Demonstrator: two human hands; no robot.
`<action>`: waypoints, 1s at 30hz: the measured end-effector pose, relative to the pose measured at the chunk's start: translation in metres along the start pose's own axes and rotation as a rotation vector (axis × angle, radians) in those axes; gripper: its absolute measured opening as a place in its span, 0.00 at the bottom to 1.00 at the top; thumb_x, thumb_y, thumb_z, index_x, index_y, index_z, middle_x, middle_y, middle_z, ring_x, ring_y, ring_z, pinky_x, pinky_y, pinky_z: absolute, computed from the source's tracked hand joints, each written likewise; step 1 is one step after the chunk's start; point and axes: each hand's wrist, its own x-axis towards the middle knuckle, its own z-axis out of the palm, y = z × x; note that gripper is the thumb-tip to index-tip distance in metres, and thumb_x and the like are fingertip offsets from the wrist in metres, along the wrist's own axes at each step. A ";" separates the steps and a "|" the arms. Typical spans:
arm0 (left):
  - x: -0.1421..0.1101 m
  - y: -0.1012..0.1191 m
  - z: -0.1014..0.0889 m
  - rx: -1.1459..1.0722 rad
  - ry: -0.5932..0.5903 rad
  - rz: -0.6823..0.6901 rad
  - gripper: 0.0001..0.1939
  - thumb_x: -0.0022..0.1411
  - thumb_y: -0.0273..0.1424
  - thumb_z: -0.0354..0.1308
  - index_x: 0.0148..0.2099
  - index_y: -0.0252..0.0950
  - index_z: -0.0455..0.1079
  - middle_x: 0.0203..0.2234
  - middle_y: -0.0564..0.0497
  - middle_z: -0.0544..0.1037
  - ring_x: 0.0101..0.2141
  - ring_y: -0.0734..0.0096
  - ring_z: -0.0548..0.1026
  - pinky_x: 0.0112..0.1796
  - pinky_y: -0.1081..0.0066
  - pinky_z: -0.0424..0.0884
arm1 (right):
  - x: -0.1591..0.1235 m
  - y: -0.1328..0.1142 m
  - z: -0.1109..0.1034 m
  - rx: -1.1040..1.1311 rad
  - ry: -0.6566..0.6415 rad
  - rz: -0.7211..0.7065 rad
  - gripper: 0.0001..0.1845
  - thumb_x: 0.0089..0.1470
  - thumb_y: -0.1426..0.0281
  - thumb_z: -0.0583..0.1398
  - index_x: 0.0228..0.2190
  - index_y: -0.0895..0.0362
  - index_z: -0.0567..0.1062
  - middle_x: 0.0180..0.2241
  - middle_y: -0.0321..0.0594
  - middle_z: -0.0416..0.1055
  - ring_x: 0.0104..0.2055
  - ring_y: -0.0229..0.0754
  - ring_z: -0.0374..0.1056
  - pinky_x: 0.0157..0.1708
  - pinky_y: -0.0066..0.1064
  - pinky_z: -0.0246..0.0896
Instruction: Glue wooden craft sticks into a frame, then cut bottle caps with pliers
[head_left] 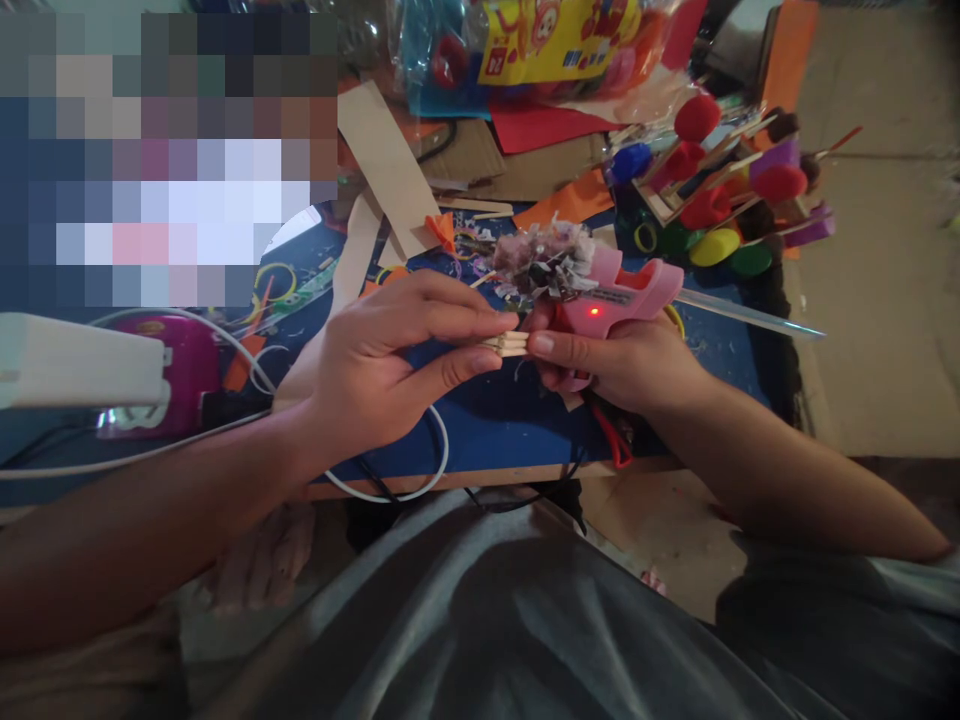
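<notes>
My left hand (390, 355) pinches a small bundle of thin wooden sticks (507, 344) between thumb and fingers, just above a blue board (510, 420). My right hand (607, 360) grips a pink glue gun (615, 295) whose red light is on, and its thumb also presses the other end of the sticks. A clear glue stick (750, 315) juts from the back of the gun to the right. A clump of shredded paper and scraps (544, 262) lies just behind the gun's nozzle.
A white cable (420, 470) loops across the blue board's near edge. A magenta device (184, 365) and a white block (75, 360) sit at left. Coloured pom-poms on sticks (720, 190), cardboard strips (382, 160) and paper scraps crowd the back. Red scissor handles (611, 440) lie below my right hand.
</notes>
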 end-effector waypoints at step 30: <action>-0.002 0.006 0.000 -0.022 -0.023 -0.121 0.13 0.71 0.37 0.77 0.56 0.49 0.88 0.47 0.50 0.91 0.44 0.62 0.88 0.46 0.61 0.87 | 0.001 -0.002 0.001 -0.041 -0.013 -0.062 0.29 0.48 0.47 0.83 0.31 0.55 0.81 0.19 0.33 0.75 0.17 0.36 0.68 0.15 0.27 0.63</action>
